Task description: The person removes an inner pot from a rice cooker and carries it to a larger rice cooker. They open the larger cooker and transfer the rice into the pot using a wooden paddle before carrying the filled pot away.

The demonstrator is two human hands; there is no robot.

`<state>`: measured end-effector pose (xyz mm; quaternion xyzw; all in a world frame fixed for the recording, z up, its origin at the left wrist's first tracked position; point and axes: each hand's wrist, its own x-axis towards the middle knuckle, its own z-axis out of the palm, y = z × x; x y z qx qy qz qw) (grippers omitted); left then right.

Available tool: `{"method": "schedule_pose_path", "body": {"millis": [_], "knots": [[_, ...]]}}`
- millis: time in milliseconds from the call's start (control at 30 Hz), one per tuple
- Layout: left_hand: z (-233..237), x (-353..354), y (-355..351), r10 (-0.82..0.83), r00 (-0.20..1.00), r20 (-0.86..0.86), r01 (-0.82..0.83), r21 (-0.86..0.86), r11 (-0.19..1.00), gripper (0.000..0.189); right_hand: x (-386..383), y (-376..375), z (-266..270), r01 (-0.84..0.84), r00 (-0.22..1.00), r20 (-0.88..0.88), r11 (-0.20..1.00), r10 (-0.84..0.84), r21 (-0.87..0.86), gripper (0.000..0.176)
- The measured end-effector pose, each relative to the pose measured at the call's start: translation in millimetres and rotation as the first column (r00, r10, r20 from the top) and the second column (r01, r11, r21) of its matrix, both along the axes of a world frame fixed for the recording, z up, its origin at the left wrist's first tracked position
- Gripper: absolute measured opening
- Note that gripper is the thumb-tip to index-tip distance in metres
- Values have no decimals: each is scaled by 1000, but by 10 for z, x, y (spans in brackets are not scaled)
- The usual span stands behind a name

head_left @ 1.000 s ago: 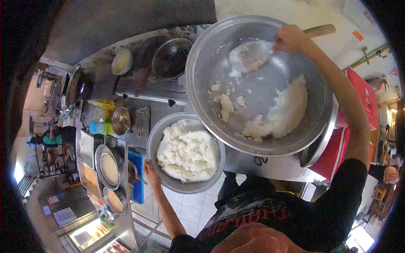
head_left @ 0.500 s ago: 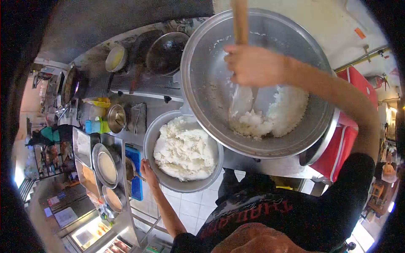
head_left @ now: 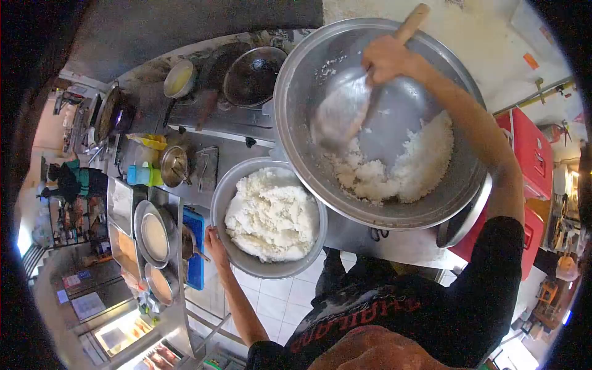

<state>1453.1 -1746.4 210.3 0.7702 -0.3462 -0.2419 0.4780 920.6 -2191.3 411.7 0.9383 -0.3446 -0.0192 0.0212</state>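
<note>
My right hand (head_left: 387,60) is closed around a wooden-handled spatula (head_left: 412,23) inside the large metal pot (head_left: 290,132). The spatula's broad blade is smeared by motion against the pot's left wall. White cooked rice (head_left: 427,161) lies in a curved heap along the near side of the pot, with loose grains stuck to the far wall. My left hand (head_left: 216,248) grips the rim of a smaller metal bowl (head_left: 217,203) at its left side; part of its fingers is hidden. A big mound of white rice (head_left: 271,213) fills that bowl, close beside the pot.
A dark wok (head_left: 254,77) and a small pan (head_left: 180,79) sit on the stove to the left. Nearer are a metal pot with utensils (head_left: 174,166), a blue tray (head_left: 195,250) and several round trays (head_left: 154,234). A red cooler box (head_left: 531,154) stands at the right.
My right hand has moved slightly right, tilting the spatula's handle right while its blade swung left to the pot wall. Some rice has spread leftward. My left hand stays at the bowl.
</note>
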Motion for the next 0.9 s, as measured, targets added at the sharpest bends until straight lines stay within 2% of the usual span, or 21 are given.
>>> {"method": "schedule_pose_path", "body": {"millis": [33,67,133,233,267,333,367,400,433,500,600,700,800,900], "knots": [[19,-6,-15,-28,999,-40,29,16,999,31,33,56,-79,-120,991,68,993,119,8,24],[33,-39,-10,-15,999,29,14,16,1000,32,33,104,-125,-237,963,134,971,234,8,24],[133,-168,-37,7,986,165,-9,13,1000,35,78,427,160,-327,942,76,945,327,-11,22],[-21,-105,-13,133,989,58,-133,-3,991,38,33,694,609,-384,923,-24,920,384,-74,23],[-87,-37,29,53,968,247,-66,45,997,37,-6,744,711,-392,920,-57,915,388,-94,25],[-84,-7,42,72,996,59,-72,13,997,36,-295,389,814,-274,960,-103,949,260,-158,27],[-112,26,29,87,995,-41,-87,-14,996,35,-368,320,948,-196,962,-231,953,142,-230,31],[-357,231,99,-3,997,-81,-7,-115,993,34,-412,249,1033,-135,937,-348,940,19,-313,36],[-70,5,18,22,995,-92,-24,-28,999,34,-454,141,979,-89,934,-356,952,-22,-292,35],[-141,91,56,-49,992,118,51,-12,999,35,-537,-27,739,12,921,-374,969,-106,-245,34],[-188,87,82,95,995,41,-96,11,995,39,-590,240,249,-182,982,-75,975,173,-129,28],[-251,233,127,50,998,33,-52,60,997,44,-494,664,413,-334,923,-203,942,328,3,27],[-488,454,262,-17,999,-45,16,-15,1000,47,-636,439,534,-194,978,-86,980,189,-48,26],[-423,376,209,72,989,-130,-70,17,997,49,-804,229,140,-230,972,12,967,233,-105,28]]}}
